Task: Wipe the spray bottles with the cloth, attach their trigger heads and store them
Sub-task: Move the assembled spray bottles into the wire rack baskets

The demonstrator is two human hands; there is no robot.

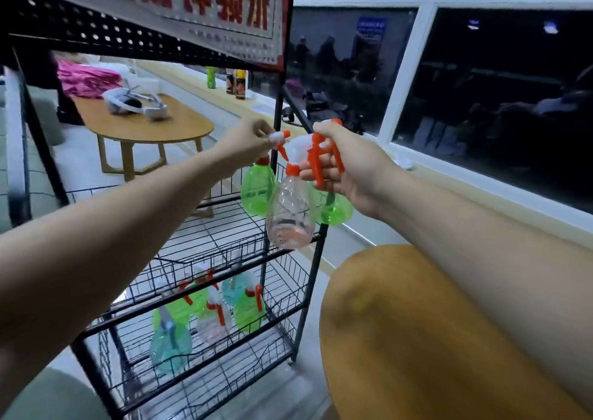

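I read this as the storing step: all three bottles I'm carrying already wear their heads, and I see no cloth anywhere. My left hand (248, 140) pinches the white-and-orange trigger head (278, 138) of a green bottle (258, 191), which hangs straight below my fingertips. My right hand (349, 169) is curled round the orange triggers of two more, a clear bottle (290, 211) dangling to its left, between my two hands, and a second green bottle (337, 211) partly hidden under the palm. Both hands are out over the wire rack (298, 317), with its upper shelf just beneath the left one and the stored bottles (208, 310) lying in a basket well below. The wooden worktop (417, 339) sits under my right forearm. Next, I think, I need to lower one hand at a time into a basket, settle each bottle among the others, and loosen my right fingers in turn so the pair doesn't drop together.
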